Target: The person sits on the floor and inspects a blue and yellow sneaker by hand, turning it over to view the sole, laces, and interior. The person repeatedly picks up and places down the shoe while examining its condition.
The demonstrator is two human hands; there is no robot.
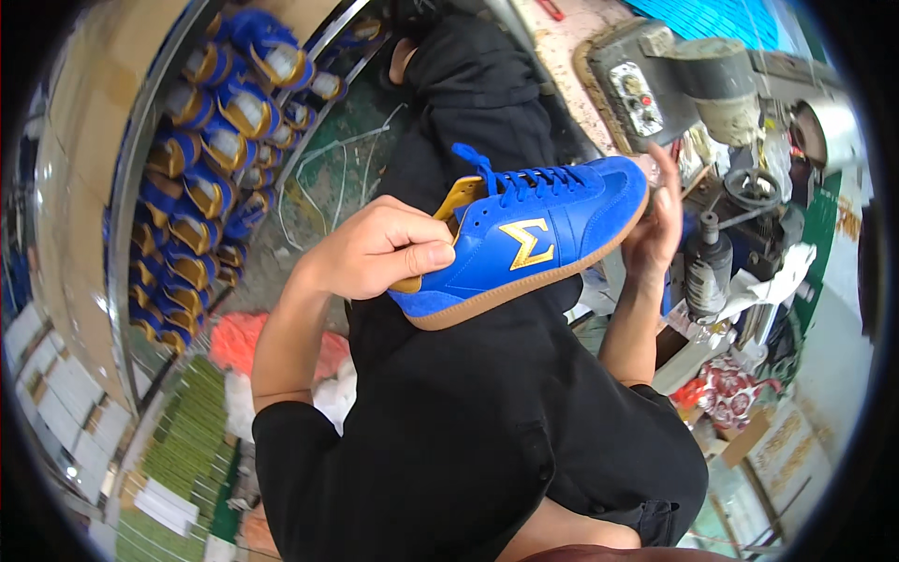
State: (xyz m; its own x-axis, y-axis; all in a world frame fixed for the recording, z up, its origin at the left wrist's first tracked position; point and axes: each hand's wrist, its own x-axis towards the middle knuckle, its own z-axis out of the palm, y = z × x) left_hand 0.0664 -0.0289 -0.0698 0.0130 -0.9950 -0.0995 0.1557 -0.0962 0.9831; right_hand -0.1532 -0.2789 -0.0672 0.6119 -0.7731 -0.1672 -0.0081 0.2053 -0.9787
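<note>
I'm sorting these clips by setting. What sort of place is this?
Most likely a shoe factory or workshop. Both hands hold a finished blue shoe, a rack beside the person is stacked with many matching blue shoes, and a worn machine stands just ahead.

A shoe workshop. On the left a rack (122,215) holds many blue shoes (211,140) (all one kind); a worn machine (693,75) stands far right.

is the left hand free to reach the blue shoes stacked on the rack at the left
Probably not as things stand: the left hand grips the heel of the blue shoe, and the stacked shoes lie apart from it.
</note>
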